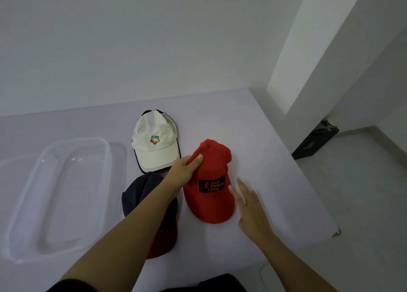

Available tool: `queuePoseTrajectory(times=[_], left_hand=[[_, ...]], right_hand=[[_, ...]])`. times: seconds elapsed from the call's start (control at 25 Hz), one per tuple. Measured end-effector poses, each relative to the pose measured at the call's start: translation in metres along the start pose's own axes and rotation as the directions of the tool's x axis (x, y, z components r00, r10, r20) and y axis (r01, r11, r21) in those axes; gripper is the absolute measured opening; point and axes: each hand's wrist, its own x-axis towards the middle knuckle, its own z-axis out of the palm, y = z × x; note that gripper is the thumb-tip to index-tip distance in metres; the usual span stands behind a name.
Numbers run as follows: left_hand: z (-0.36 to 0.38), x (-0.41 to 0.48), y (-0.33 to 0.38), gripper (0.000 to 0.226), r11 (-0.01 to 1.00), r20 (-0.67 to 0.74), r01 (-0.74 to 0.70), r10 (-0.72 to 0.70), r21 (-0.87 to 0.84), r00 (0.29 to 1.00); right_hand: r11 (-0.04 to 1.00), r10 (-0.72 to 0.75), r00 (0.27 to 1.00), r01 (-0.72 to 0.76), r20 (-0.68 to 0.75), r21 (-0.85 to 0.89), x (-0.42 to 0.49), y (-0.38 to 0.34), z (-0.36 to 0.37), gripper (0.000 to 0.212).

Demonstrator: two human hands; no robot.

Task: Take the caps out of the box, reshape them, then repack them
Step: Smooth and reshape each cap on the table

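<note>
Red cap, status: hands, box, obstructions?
Left hand grips red cap crown; right hand open, touching its edge. White cap and dark cap beside it, box empty. Nothing in the way.

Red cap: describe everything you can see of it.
The red cap looks like soft fabric, with a black patch reading Back Packing Gear in orange. It lies on the white table, brim toward the person, crown crumpled at the far end. The left hand grips its left side; the right hand touches its right edge, fingers straight.
</note>
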Motion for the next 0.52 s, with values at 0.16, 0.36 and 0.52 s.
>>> queuePoseTrajectory(times=[0.16,0.36,0.52], left_hand=[[-0.003,0.004,0.001,0.042,0.993,0.005,-0.066,0.066,0.102,0.998],[0.022,-0.003,0.007,0.043,0.971,-0.045,-0.208,0.215,0.117,0.976],[0.024,0.001,0.003,0.031,0.936,-0.110,-0.177,0.219,0.304,0.970]], right_hand=[[0.778,0.383,0.922,-0.289,-0.057,0.558,0.039,-0.017,-0.033,0.054],[0.444,0.289,0.906,-0.412,0.309,0.796,0.083,-0.048,-0.056,0.043],[0.483,0.422,0.867,-0.461,0.264,0.744,0.087,-0.045,-0.052,0.041]])
